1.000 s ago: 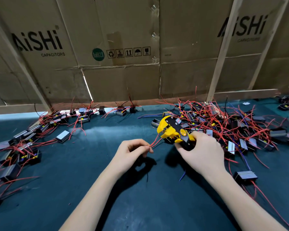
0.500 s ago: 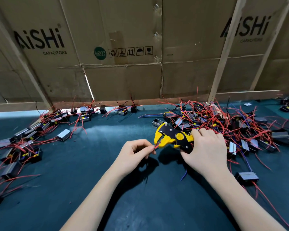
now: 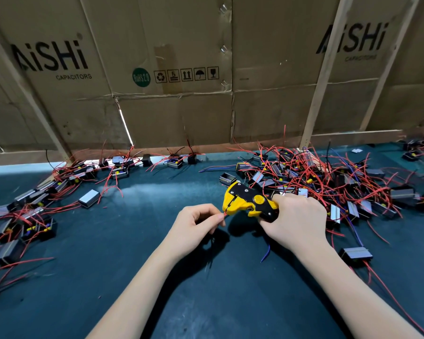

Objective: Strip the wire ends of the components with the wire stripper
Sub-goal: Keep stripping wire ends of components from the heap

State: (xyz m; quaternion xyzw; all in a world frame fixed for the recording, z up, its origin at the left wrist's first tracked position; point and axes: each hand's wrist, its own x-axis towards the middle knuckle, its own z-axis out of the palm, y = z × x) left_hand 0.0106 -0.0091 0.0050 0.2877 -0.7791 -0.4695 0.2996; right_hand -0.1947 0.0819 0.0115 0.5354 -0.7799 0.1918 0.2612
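left hand pinches a red wire, its end now seated in the stripper mouth; a second ago the tool sat farther off, tilted up. right hand grips the handles. judged ready to squeeze. unstripped pile lies right of the hands.

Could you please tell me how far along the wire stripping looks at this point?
Whether the left pile is finished cannot be told. In hand: the left hand pinches a red wire at the nose of the yellow stripper, gripped by the right hand. A large pile sits on the right, perhaps still to strip.
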